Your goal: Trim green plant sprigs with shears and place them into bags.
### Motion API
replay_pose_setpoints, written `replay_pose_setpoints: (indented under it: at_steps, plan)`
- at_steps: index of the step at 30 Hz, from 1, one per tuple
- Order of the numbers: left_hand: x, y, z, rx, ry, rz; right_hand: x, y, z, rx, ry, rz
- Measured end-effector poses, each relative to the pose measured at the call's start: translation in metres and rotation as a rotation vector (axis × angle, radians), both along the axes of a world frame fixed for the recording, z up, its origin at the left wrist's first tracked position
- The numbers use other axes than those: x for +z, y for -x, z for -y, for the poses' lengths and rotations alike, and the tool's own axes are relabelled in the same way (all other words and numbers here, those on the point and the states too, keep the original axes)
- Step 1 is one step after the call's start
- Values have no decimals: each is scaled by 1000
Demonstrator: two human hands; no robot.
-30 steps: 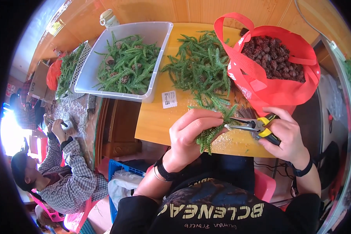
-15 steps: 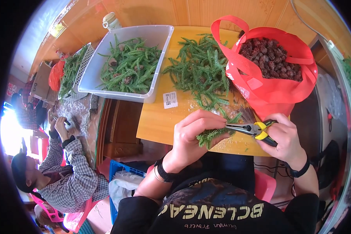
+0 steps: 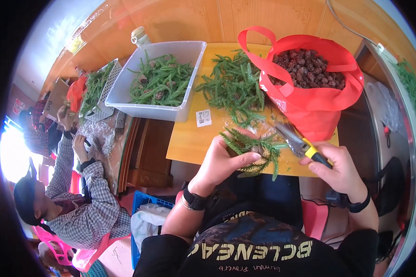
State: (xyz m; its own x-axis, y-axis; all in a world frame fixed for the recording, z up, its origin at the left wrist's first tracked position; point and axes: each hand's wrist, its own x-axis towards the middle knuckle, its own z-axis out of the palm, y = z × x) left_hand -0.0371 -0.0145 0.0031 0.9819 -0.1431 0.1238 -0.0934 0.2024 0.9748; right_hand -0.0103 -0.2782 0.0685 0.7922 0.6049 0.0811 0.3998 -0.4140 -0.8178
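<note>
My left hand (image 3: 219, 161) is closed around a green artificial pine sprig (image 3: 269, 159), thumb across its base, above the table's front edge. A small brownish lump, perhaps a pinecone, shows among the needles beside the thumb. In my right hand (image 3: 339, 171) are the pliers (image 3: 310, 151), with yellow and black handles. Their metal jaws point up and left, blurred, and stand apart from the sprig. Beyond both hands lies a heap of pine sprigs (image 3: 233, 85) on the yellow table (image 3: 185, 145).
Left of the heap stands a clear plastic bin (image 3: 145, 112) of sprigs and pinecones. A red bag (image 3: 314, 117) full of pinecones (image 3: 305, 69) is at the right. A white label (image 3: 203, 118) lies on the table. Further left, a co-worker in a checked shirt (image 3: 90, 210) sits at another table.
The pliers have come away from the sprig, and their jaws now point further up. My left hand has turned, showing more of the sprig. The co-worker's far hand has risen.
</note>
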Motion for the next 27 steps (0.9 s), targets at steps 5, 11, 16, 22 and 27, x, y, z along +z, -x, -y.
replay_pose_setpoints:
  at_steps: [5,11,16,22,27]
  plan:
    - [-3,20,7,-21,337,-52,-3,24,17,-117,-39,-6]
    - [-1,35,10,85,409,-84,-5,41,29,-214,27,96]
    - [-2,34,9,239,410,-42,-24,37,40,-360,144,201]
    - [-8,21,-5,211,422,-28,-49,25,57,-413,465,219]
    - [9,7,-26,228,356,1,-73,13,65,-433,586,122]
